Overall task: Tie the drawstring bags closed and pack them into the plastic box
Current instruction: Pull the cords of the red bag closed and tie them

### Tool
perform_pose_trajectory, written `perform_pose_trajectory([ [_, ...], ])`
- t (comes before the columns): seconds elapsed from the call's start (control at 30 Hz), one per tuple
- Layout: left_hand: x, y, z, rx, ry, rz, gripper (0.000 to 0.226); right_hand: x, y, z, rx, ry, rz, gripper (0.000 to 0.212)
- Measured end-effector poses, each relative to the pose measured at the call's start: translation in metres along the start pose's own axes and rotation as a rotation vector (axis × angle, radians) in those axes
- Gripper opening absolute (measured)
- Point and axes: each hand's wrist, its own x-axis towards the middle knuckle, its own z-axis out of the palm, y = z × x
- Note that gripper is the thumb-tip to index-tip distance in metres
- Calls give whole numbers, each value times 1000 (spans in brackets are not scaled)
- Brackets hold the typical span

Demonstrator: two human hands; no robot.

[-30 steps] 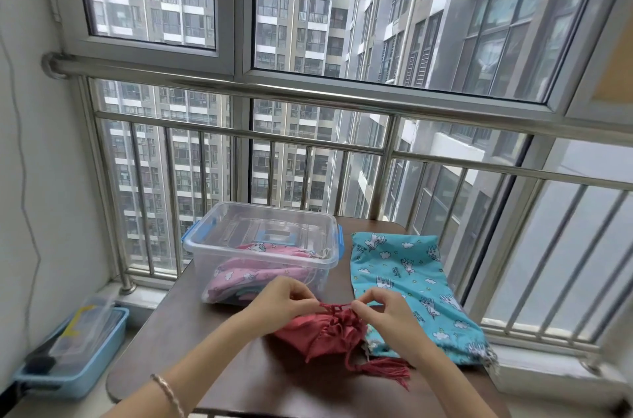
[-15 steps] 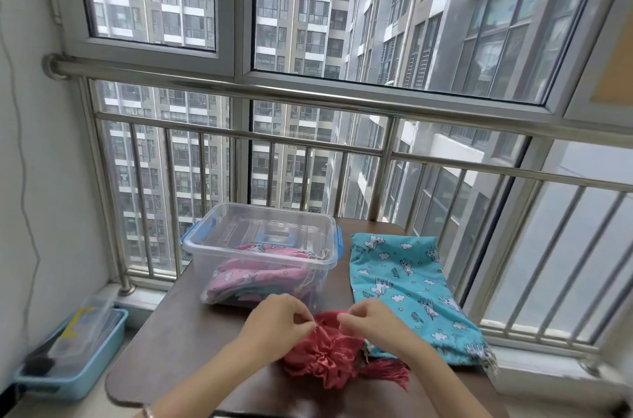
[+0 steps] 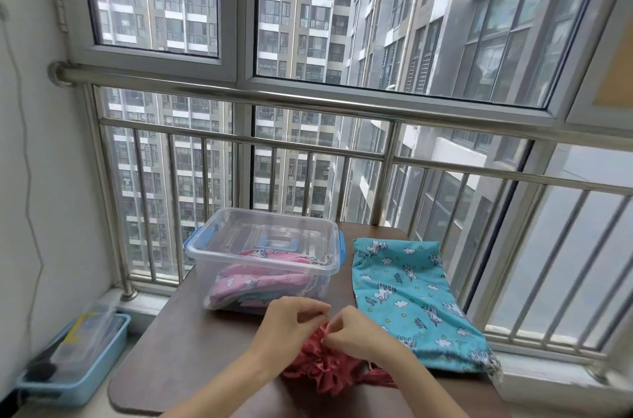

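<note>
Red drawstring bag (image 3: 329, 371) cinched, knot under way
We record that over the last second the bag's mouth has bunched tighter and both hands have closed in above it: left hand (image 3: 291, 321) and right hand (image 3: 364, 332) nearly touch, fingertips pinched at its cords, which are too fine to see. The bag lies on the table (image 3: 191, 349) before the plastic box (image 3: 205, 251); we judge tying unfinished, packing next, the teal bag (image 3: 411, 294) pending

left hand (image 3: 291, 321), right hand (image 3: 358, 332), pinching red bag (image 3: 329, 375)
</note>
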Motion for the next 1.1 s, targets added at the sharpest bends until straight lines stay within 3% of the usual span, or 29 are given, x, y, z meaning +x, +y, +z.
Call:
perform_pose_trajectory([
  [0.13,1,2,3,-79,36,46,28,1,4,-3,-88,259,-60,35],
  [0.33,3,14,8,-171,62,42,37,-3,6,-4,-90,384,-134,14],
  [0.43,4,15,10,-195,40,17,36,0,4,-7,9,253,-118,27],
  [0.6,3,11,12,-194,-1,-7,25,7,0,-12,-65,10,0,44],
  [0.7,2,9,10,-170,-9,-1,23,9,-2,-12,-103,-89,38,43],
  [0.97,2,10,4,-107,-69,37,35,6,-3,-13,73,-48,-85,10],
  [1.1,4,14,1,95,-127,181,47,1,2,-16,205,-2,-163,11],
])
